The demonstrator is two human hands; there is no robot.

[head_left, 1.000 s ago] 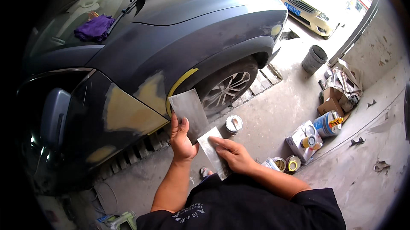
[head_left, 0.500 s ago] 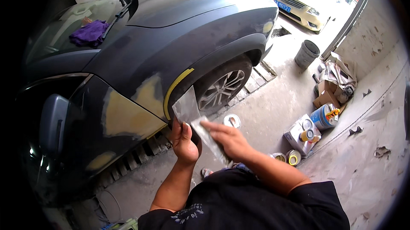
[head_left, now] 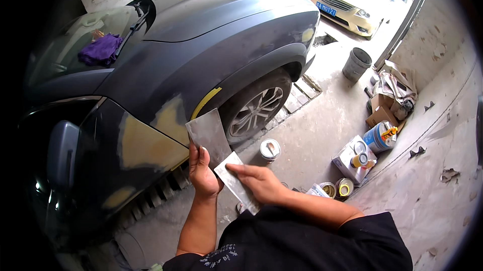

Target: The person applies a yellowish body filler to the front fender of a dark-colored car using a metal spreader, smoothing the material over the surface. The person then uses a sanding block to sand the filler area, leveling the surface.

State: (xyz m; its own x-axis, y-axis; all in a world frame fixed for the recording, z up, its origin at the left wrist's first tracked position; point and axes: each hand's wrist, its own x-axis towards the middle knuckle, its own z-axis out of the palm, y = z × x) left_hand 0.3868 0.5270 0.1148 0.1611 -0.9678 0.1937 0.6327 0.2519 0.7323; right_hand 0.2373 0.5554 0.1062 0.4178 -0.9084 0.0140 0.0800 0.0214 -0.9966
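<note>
My left hand grips the lower edge of a thin grey rectangular plate, its thumb lying along the near face. Closed on a flat, pale-smeared putty spreader is my right hand, with the fingers across its top side. The spreader's upper end is beside the plate's lower right corner; whether they touch I cannot tell. Beyond both hands stands a dark grey car. Beige filler patches cover part of its front door and fender. Yellow tape follows the wheel arch.
An opened tin stands on the floor by the front wheel. Along the right wall are a white box, a blue can, cardboard and a grey bucket. A purple cloth lies on the windshield.
Both hands have shifted a little left with the plate and spreader. The plate now shows more of its face, and the spreader has tilted to show its broad side. The view has moved slightly.
</note>
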